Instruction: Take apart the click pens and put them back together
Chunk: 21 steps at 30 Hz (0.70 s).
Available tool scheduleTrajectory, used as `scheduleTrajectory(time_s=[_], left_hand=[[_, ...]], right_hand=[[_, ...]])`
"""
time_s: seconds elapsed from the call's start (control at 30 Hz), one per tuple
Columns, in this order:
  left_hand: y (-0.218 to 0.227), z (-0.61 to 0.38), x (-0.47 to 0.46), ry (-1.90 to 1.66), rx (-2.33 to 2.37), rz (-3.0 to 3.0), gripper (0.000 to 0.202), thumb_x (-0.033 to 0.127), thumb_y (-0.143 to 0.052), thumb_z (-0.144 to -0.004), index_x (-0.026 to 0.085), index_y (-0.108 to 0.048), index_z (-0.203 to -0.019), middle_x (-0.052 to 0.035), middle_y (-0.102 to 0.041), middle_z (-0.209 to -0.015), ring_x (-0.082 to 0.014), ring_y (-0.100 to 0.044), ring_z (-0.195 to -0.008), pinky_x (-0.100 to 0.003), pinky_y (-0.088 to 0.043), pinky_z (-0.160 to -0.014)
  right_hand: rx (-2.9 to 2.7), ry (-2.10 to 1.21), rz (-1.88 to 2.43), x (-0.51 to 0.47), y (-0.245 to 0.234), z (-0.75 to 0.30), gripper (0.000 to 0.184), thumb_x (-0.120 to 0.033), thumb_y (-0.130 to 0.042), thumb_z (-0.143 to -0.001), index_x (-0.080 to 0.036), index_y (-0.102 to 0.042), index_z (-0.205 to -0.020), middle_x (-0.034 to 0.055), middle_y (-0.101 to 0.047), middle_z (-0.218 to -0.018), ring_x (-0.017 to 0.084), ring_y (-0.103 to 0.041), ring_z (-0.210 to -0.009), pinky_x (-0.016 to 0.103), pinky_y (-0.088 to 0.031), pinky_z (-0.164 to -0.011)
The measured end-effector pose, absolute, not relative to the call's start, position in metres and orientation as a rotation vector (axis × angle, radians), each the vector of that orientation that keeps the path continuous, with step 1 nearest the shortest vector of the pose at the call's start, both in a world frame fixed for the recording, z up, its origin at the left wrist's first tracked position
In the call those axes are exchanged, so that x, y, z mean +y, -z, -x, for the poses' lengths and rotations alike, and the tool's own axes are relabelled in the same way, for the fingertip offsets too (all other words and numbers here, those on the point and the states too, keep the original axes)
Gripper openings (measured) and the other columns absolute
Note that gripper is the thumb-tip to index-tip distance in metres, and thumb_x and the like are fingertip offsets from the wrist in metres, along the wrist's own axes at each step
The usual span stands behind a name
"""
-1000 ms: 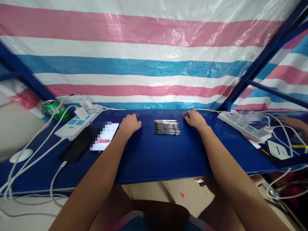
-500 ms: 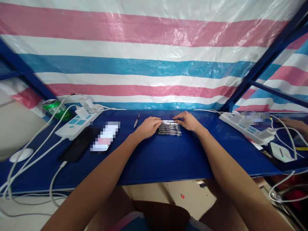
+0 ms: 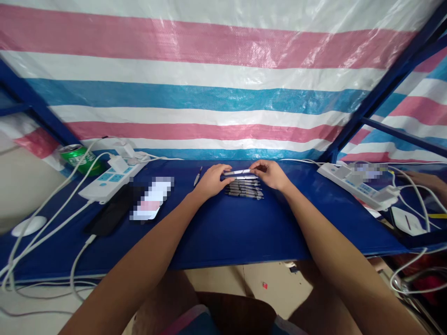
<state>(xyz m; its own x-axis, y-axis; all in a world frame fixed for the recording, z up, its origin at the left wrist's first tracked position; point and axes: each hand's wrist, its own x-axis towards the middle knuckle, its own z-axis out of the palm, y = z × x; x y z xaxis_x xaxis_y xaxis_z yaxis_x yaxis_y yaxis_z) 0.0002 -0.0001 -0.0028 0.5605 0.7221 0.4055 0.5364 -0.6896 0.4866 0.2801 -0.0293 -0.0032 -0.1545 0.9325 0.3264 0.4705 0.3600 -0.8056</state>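
Lifting one pen (image 3: 237, 172) with both hands (image 3: 210, 182) (image 3: 271, 174).

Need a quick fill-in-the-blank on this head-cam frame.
1. The left hand and right hand together hold ____ pen above the row of pens.
2. A loose pen lies on the tabletop to the ____ of the left hand.
3. The drink can at the far left is ____.
4. Another person's hand shows at the far ____ of the view.

Answers: one; left; green; right.

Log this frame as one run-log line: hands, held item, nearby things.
left hand: on one end of silver pen | right hand: on its other end | below: row of pens | beside left hand: loose pen
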Motion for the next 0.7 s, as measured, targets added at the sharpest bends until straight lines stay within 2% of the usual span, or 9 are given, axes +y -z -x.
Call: scheduleTrajectory(time_s=[0.17, 0.3, 0.37, 0.43, 0.5, 0.6, 0.7], left_hand=[[-0.005, 0.004, -0.001, -0.938, 1.053, -2.538, 0.031, 0.038, -0.056, -0.107, 0.025, -0.077, -0.126, -0.0058, -0.077, -0.124, -0.0243, -0.069, -0.114, -0.038, -0.051, -0.104], [-0.008, 0.004, -0.007, -0.808, 1.002, -2.636, 0.037, 0.042, -0.052, -0.109, 0.027, -0.075, -0.133, -0.0059, -0.078, -0.121, -0.0256, -0.069, -0.114, -0.04, -0.05, -0.105], [-0.008, 0.004, -0.009, -0.755, 0.975, -2.658, 0.039, 0.043, -0.049, -0.109, 0.028, -0.074, -0.135, -0.0062, -0.078, -0.121, -0.0254, -0.069, -0.113, -0.039, -0.051, -0.105], [-0.009, 0.004, -0.009, -0.734, 0.965, -2.666, 0.04, 0.043, -0.047, -0.11, 0.028, -0.074, -0.136, -0.006, -0.078, -0.121, -0.0253, -0.069, -0.112, -0.039, -0.051, -0.104], [-0.01, 0.004, -0.008, -0.719, 0.972, -2.669, 0.04, 0.042, -0.046, -0.11, 0.028, -0.074, -0.136, -0.0056, -0.078, -0.122, -0.0253, -0.069, -0.113, -0.039, -0.051, -0.104], [-0.011, 0.004, -0.007, -0.706, 0.975, -2.667, 0.04, 0.042, -0.046, -0.11, 0.029, -0.074, -0.135, -0.0055, -0.077, -0.122, -0.0255, -0.069, -0.113, -0.039, -0.051, -0.105], [-0.01, 0.004, -0.007, -0.729, 0.964, -2.664, 0.04, 0.042, -0.046, -0.11, 0.029, -0.074, -0.135, -0.0056, -0.077, -0.122, -0.0253, -0.069, -0.114, -0.039, -0.051, -0.105]], right_hand=[[-1.627, -0.869, 1.083, -0.038, -0.007, -0.268, 0.034, -0.053, -0.079, -0.087, -0.023, -0.073, -0.103, 0.0045, -0.077, -0.093, 0.02, -0.07, -0.081, 0.037, -0.059, -0.083], [-1.651, -1.091, 1.128, -0.046, -0.011, -0.259, 0.043, -0.065, -0.072, -0.089, -0.022, -0.074, -0.094, 0.0027, -0.073, -0.078, 0.015, -0.063, -0.062, 0.03, -0.053, -0.059], [-1.659, -1.087, 1.133, -0.048, -0.011, -0.256, 0.043, -0.064, -0.077, -0.085, -0.022, -0.074, -0.093, 0.0026, -0.073, -0.079, 0.015, -0.062, -0.062, 0.028, -0.049, -0.055], [-1.669, -1.026, 1.114, -0.049, -0.011, -0.256, 0.039, -0.059, -0.083, -0.081, -0.023, -0.076, -0.096, 0.0028, -0.075, -0.085, 0.015, -0.064, -0.067, 0.028, -0.051, -0.057], [-1.672, -1.01, 1.119, -0.048, -0.012, -0.258, 0.038, -0.058, -0.082, -0.083, -0.024, -0.076, -0.097, 0.0034, -0.075, -0.086, 0.016, -0.065, -0.068, 0.028, -0.051, -0.057], [-1.676, -1.066, 1.159, -0.048, -0.013, -0.261, 0.04, -0.061, -0.075, -0.088, -0.022, -0.075, -0.098, 0.0045, -0.076, -0.085, 0.015, -0.064, -0.062, 0.027, -0.045, -0.049], [-1.696, -1.052, 1.142, -0.048, -0.014, -0.262, 0.04, -0.056, -0.084, -0.081, -0.023, -0.075, -0.101, 0.0042, -0.077, -0.091, 0.015, -0.066, -0.067, 0.026, -0.046, -0.051]])
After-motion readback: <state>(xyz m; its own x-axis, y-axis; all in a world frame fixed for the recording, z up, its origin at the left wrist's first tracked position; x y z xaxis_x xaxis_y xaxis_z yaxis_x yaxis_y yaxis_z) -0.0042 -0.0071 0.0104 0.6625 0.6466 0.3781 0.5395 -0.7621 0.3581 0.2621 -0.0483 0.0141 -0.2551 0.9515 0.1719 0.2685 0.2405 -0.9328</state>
